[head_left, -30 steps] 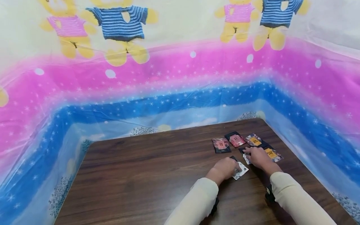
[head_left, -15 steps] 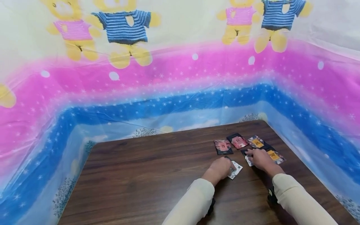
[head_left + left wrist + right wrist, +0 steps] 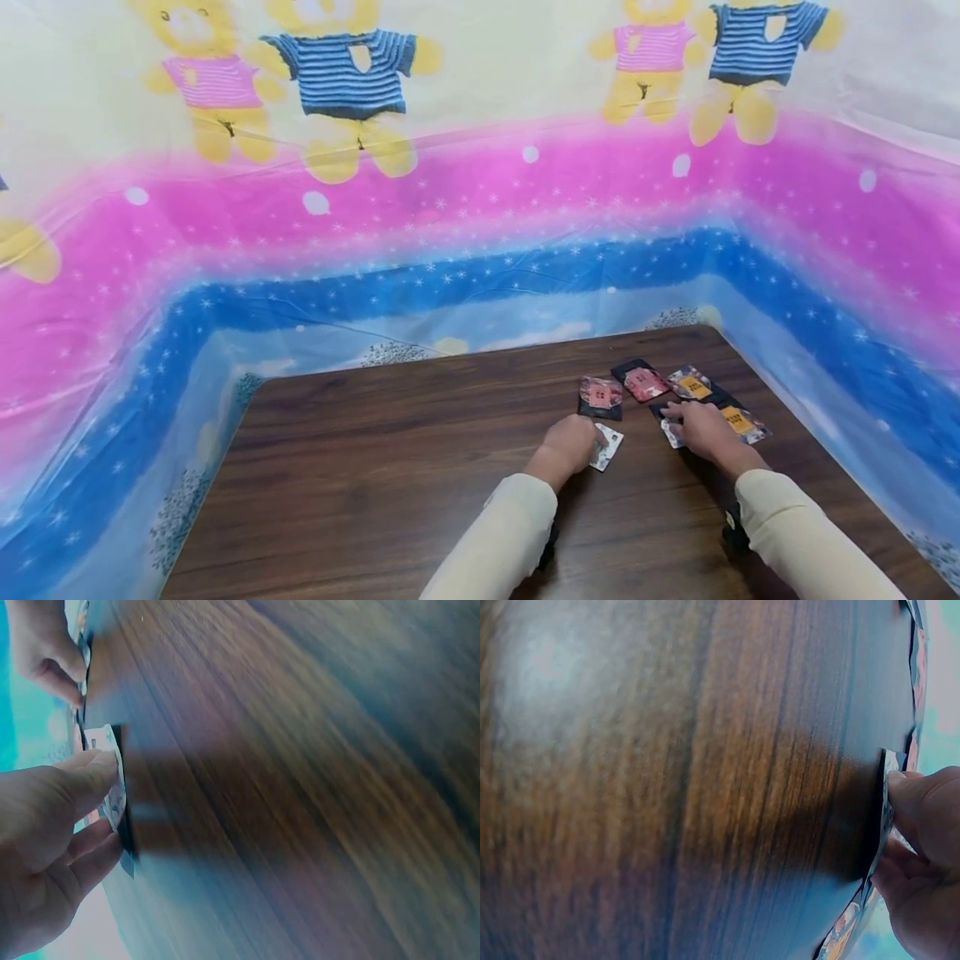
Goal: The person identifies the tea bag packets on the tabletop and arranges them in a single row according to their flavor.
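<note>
Fingers and thumb of the left hand (image 3: pixel 567 442) are clamped on a flat, rectangular, white-and-black patterned packet (image 3: pixel 609 447), which juts out at the hand's 3 o'clock over a brown wood-grain table (image 3: pixel 360 475). Near 3 o'clock from that packet, the right hand (image 3: pixel 707 430) pinches a second flat white-and-black packet (image 3: pixel 670 433) between thumb and fingers.

At 12 o'clock from the left hand's packet, just beside it, lies a flat black packet with a square pink label (image 3: pixel 601 395); at its 2 o'clock is another black packet with a pink label (image 3: pixel 642 381). A dark floral packet with an orange label (image 3: pixel 692 385) sits at the right hand's 12 o'clock, and a similar orange-labelled packet (image 3: pixel 744 425) at its 3 o'clock, partly hidden by the hand. All six lie toward the table's 2 o'clock.
</note>
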`<state>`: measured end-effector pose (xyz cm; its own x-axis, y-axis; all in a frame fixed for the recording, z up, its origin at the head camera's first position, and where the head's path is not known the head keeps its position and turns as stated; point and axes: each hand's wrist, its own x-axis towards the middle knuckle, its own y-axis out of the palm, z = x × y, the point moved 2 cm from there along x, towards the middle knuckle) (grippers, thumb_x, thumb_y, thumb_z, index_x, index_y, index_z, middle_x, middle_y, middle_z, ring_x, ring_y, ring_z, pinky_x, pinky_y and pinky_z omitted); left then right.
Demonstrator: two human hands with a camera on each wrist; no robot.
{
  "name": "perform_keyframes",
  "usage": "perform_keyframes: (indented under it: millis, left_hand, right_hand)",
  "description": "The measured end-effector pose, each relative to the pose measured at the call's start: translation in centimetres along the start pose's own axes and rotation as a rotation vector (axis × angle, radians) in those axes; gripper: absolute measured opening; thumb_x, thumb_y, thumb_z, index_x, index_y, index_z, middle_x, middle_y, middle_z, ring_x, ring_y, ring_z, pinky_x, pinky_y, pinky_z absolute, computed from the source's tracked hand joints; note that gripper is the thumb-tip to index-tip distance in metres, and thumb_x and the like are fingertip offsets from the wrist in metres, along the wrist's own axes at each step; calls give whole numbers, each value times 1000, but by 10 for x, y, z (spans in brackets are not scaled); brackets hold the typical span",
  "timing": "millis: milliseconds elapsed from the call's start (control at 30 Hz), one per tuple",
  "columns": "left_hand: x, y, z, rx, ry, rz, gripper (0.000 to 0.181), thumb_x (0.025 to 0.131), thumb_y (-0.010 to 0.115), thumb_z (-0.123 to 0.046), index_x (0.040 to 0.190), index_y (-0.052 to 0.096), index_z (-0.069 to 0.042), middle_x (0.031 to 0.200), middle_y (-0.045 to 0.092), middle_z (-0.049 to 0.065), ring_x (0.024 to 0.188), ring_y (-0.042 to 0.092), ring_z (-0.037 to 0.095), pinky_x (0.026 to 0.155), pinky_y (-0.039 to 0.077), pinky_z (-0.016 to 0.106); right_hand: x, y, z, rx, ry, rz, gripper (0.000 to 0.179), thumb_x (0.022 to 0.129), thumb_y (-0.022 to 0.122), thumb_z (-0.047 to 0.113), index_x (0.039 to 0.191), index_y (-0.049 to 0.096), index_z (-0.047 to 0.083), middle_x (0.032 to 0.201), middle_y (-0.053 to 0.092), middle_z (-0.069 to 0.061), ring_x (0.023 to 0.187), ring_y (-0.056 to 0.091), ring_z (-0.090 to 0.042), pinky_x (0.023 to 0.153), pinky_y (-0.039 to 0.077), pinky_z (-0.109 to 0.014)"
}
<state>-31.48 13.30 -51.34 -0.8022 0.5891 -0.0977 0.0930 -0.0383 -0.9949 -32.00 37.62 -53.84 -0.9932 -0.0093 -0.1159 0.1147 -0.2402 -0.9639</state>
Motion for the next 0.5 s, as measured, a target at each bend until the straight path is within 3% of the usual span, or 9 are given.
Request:
perform_keyframes:
  millis: [167, 500]
  left_hand:
    - [-2, -1, 7, 48, -1, -11, 32, 97, 69, -21, 118, 75, -43, 118, 73, -12, 104, 64, 3, 87, 55, 18]
    - [-7, -3, 28, -14, -51, -1, 33, 96, 70, -18, 122, 75, -37, 126, 72, -9, 114, 64, 7, 93, 55, 19]
  right_hand:
    - [-1, 1, -2, 7, 10, 8, 40, 100, 63, 16, 140, 62, 8, 144, 55, -28, 135, 46, -54, 107, 40, -69]
    - [0, 2, -1, 1, -5, 2, 40, 100, 62, 16, 140, 62, 7, 145, 55, -27, 135, 46, -54, 107, 40, -69]
